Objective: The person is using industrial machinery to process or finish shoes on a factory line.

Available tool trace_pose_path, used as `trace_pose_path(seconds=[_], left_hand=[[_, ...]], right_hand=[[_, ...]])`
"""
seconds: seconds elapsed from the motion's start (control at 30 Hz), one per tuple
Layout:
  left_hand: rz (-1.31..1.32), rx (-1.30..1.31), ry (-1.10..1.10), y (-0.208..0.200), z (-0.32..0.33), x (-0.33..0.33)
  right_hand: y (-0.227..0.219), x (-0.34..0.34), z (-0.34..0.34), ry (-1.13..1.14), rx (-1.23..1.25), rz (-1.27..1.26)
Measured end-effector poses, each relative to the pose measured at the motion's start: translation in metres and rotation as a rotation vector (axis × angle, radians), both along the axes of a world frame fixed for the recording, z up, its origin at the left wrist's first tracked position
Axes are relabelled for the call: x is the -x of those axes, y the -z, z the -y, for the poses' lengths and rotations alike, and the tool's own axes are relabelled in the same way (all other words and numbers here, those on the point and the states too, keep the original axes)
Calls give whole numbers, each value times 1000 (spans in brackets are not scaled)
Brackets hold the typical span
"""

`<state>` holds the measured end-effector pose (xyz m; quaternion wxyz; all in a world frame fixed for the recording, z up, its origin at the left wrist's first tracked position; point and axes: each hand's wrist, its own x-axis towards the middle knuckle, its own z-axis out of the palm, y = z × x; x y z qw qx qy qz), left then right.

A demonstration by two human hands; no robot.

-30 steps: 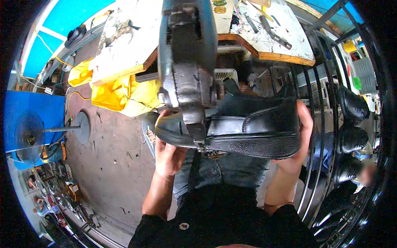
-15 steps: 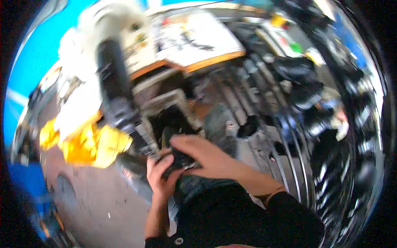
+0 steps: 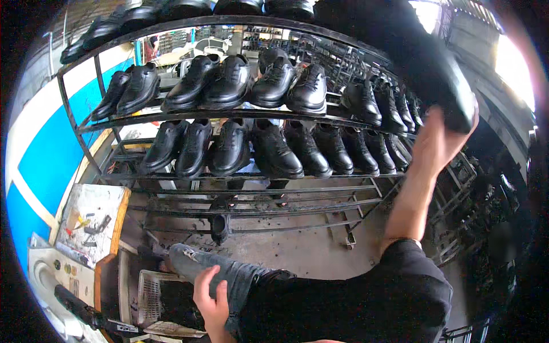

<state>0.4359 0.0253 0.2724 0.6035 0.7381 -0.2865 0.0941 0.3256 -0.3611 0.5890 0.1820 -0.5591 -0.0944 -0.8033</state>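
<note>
My right hand [image 3: 436,143] is raised at the upper right, its fingers closed around the toe end of a black shoe [image 3: 437,74]. That shoe is close to the camera and covers part of the rack behind it. My left hand [image 3: 209,297] hangs low by my leg, thumb and fingers apart, with nothing in it. In front stands a dark metal rack [image 3: 251,115] carrying several black lace-up shoes [image 3: 229,83] on its upper levels, toes toward me. More black shoes [image 3: 277,148] line the tier below.
At lower left are a workbench [image 3: 114,228] with small tools, a pale machine [image 3: 43,274] with a black arm, and a plastic crate [image 3: 150,297]. Lower rack bars [image 3: 297,200] cross above the floor. More racks stand at right.
The view has swung from the machine to the shoe rack. My right hand has risen to the upper right with a black shoe; my left hand is now apart from it.
</note>
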Motion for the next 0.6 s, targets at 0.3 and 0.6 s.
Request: trace_pose_path(seconds=[0.3,0.6], left_hand=[[-161,-77,106,3,14,8],[-352,-32,-96,41,-4,11]], right_hand=[[-114,46,321,924,298,-616],[105,-99,24,592,406,-618]])
